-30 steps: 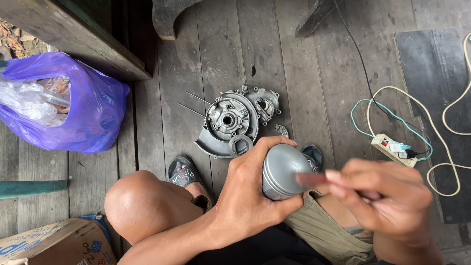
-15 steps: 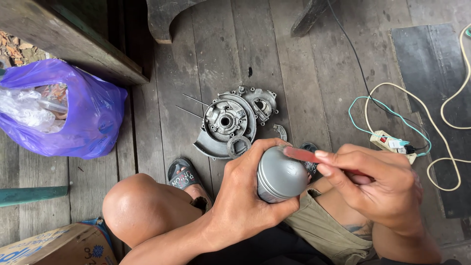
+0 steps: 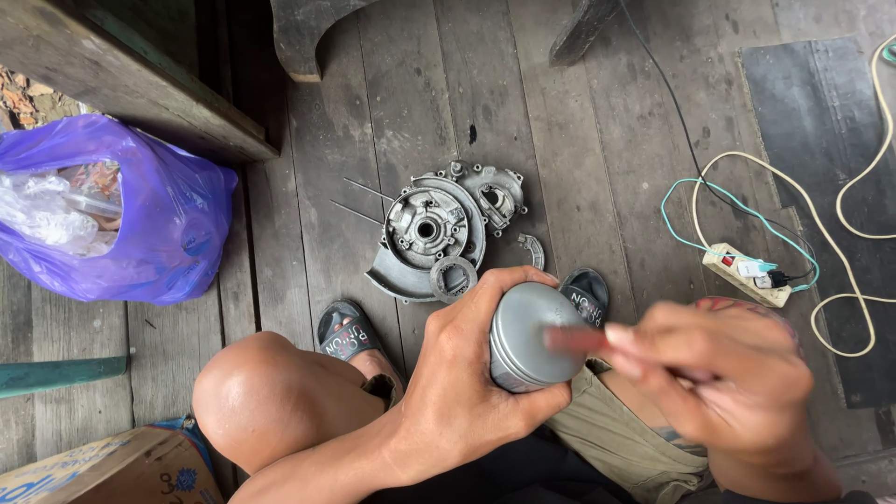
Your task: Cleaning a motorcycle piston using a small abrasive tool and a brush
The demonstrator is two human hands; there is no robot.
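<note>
Grey metal cylinder (image 3: 534, 336): one, domed on top, held upright above the person's lap, just in front of the engine part on the floor.
Left hand (image 3: 467, 383): fingers curled tight round the cylinder's side, thumb on the near side, gripping it firmly.
Right hand (image 3: 719, 373): blurred, fingers pinched narrow on a thin reddish tool (image 3: 574, 338) whose tip lay against the cylinder's dome.
Engine casing (image 3: 429, 233): one, round and silver-grey, flat on the wooden floor (image 3: 597, 168), with a small ring (image 3: 454, 278) at its near edge and a curved metal piece (image 3: 532, 250) just beside it.
Thin rods (image 3: 359, 201): two, lying left of the casing.
Sandals (image 3: 343, 331): two, dark, one by the bare knee, the other partly hidden behind the cylinder.
Purple plastic bag (image 3: 140, 224): one, stuffed, at the left.
Power strip (image 3: 747, 273): one, cream, with cords looping around it, well apart to the right.
Cardboard box (image 3: 103, 471): one, at the lower left corner.
</note>
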